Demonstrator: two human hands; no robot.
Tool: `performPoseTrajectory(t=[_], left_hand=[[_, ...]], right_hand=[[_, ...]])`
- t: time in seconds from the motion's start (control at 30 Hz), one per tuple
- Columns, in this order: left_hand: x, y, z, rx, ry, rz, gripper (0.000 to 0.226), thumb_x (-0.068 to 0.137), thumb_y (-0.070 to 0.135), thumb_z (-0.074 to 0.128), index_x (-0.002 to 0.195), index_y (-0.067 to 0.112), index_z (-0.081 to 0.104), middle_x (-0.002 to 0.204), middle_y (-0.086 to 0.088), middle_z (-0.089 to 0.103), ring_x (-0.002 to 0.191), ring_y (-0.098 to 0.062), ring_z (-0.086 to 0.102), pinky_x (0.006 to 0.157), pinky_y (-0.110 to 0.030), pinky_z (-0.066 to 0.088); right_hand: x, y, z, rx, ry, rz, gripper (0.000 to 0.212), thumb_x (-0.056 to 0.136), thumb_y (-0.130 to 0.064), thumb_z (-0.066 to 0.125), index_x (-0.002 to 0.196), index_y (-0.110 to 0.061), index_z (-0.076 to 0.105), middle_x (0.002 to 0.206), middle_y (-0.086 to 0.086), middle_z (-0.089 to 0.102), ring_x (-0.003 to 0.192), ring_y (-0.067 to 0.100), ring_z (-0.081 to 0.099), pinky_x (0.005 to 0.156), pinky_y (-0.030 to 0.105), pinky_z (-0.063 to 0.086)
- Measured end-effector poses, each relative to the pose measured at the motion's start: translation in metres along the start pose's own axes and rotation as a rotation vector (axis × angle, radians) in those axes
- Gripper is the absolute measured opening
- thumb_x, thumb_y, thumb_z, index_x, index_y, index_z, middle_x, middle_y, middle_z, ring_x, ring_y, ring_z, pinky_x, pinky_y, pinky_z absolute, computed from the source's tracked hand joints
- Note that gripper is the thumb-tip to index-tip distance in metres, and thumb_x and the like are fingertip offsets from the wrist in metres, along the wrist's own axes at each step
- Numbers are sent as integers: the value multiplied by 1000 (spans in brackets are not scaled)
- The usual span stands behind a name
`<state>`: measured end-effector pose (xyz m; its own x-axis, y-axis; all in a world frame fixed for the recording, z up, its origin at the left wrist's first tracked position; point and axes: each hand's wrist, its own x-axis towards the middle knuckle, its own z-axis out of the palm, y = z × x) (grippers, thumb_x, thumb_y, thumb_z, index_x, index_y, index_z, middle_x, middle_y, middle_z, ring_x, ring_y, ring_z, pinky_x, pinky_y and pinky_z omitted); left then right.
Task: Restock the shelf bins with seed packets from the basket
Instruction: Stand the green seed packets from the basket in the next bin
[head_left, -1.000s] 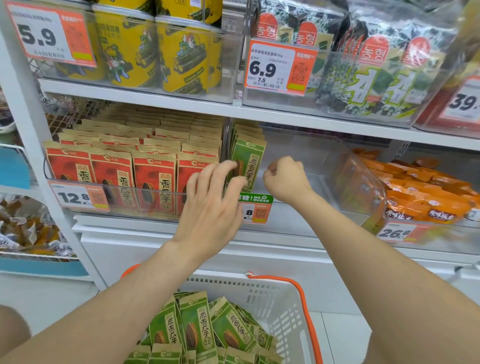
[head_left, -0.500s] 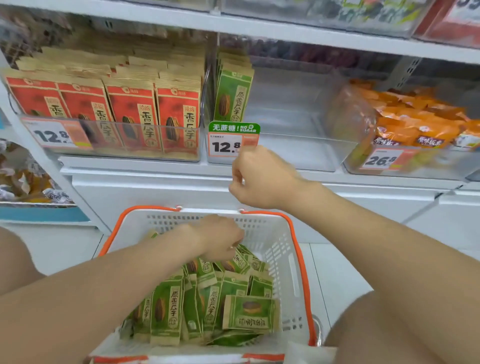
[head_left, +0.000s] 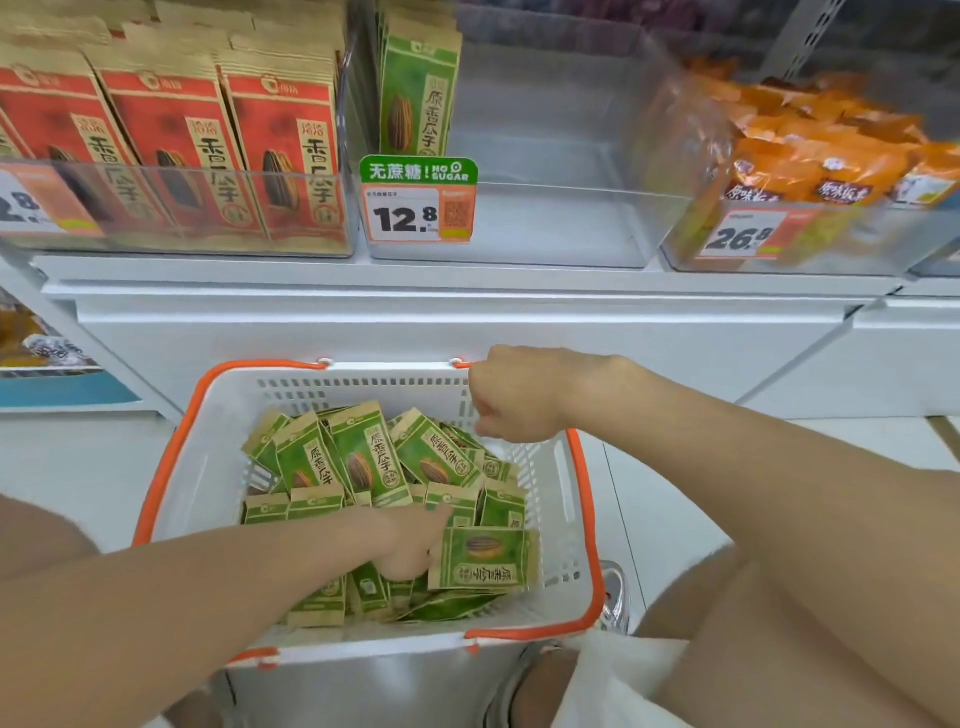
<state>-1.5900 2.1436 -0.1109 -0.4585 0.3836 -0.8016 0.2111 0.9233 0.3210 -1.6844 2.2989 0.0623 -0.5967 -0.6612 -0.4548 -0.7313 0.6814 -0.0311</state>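
Note:
A white basket with orange handles sits low in front of me, holding a pile of green seed packets. My left hand reaches into the pile and grips the left edge of a green packet lying sideways; its fingertips are hidden under the packet. Over the basket's far right corner hovers my right hand, curled into a fist and holding nothing. On the shelf above, a clear bin holds one short row of upright green packets at its left side.
Red seed packets fill the clear bin to the left; orange snack bags fill the one to the right. A 12.8 price tag hangs on the green bin's front. A white cabinet ledge juts out between shelf and basket.
My view has dropped from the shelf to the basket. My left hand went from the shelf's green packets into the basket pile and reached the sideways packet. My right hand lowered towards the basket, still curled.

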Motion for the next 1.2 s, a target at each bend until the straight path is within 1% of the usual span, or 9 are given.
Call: performPoseTrajectory(t=[0.1, 0.27, 0.37, 0.6, 0.7, 0.8, 0.93, 1.1, 1.2], left_hand=[[0, 6, 3, -82, -41, -11, 74, 109, 9, 47, 166, 14, -1, 87, -4, 51, 67, -15, 48, 55, -26, 41], [3, 12, 11, -229, 11, 20, 61, 106, 2, 47, 162, 12, 26, 90, 0, 55, 75, -13, 53, 61, -22, 42], [4, 12, 12, -321, 126, 55, 39, 106, 7, 52, 146, 8, 54, 106, 0, 63, 93, -13, 61, 69, -11, 44], [-7, 25, -21, -454, 380, 148, 13, 95, 18, 67, 96, 12, 78, 81, 0, 75, 66, -2, 63, 61, -14, 47], [-24, 27, -50, -444, 594, 179, 11, 86, 27, 80, 78, 20, 77, 73, 9, 73, 64, -1, 64, 60, -14, 48], [-41, 22, -82, -452, 707, 206, 14, 78, 10, 82, 77, 20, 72, 74, 8, 69, 62, -2, 61, 57, -15, 46], [-64, 16, -117, -560, 818, 265, 25, 80, -3, 71, 76, 20, 65, 73, 15, 64, 54, -2, 55, 54, -17, 44], [-79, 5, -136, -785, 933, 387, 31, 90, -2, 66, 96, 26, 54, 102, -3, 63, 67, -17, 59, 59, -27, 47], [-80, 4, -135, -1022, 1161, 269, 30, 93, 11, 73, 105, 29, 53, 101, -4, 65, 78, -19, 65, 66, -33, 49]], right_hand=[[-1, -1, -2, -17, -1, -2, 39, 103, -18, 53, 65, -13, 44, 69, 4, 46, 59, 25, 49, 62, 40, 54], [1, -4, -10, -23, 30, 15, 35, 97, -9, 53, 64, -13, 41, 69, 6, 43, 63, 30, 50, 59, 38, 49], [4, -3, -11, -28, 29, 16, 31, 95, -8, 53, 66, -13, 42, 72, 6, 43, 65, 31, 52, 58, 35, 44], [5, 3, -10, -94, -52, 30, 38, 99, -3, 54, 66, -12, 40, 73, 5, 42, 60, 28, 43, 58, 34, 37], [3, 10, -11, -81, -139, 107, 28, 91, 10, 46, 101, -6, 67, 99, 16, 61, 74, 40, 59, 58, 32, 35], [0, 17, -12, -96, -245, 144, 30, 95, 4, 49, 120, -8, 60, 116, 13, 63, 68, 22, 54, 54, 28, 38], [8, 31, -7, -2, -302, 168, 62, 96, -31, 70, 151, -20, 43, 138, 4, 59, 116, 28, 63, 86, 38, 54], [11, 38, -20, 297, -163, 75, 20, 102, -34, 66, 108, -15, 65, 102, 3, 72, 89, 21, 65, 75, 33, 53], [7, 34, -25, 690, -90, 32, 3, 104, -26, 64, 105, -28, 63, 99, -2, 76, 88, 20, 75, 76, 34, 62]])
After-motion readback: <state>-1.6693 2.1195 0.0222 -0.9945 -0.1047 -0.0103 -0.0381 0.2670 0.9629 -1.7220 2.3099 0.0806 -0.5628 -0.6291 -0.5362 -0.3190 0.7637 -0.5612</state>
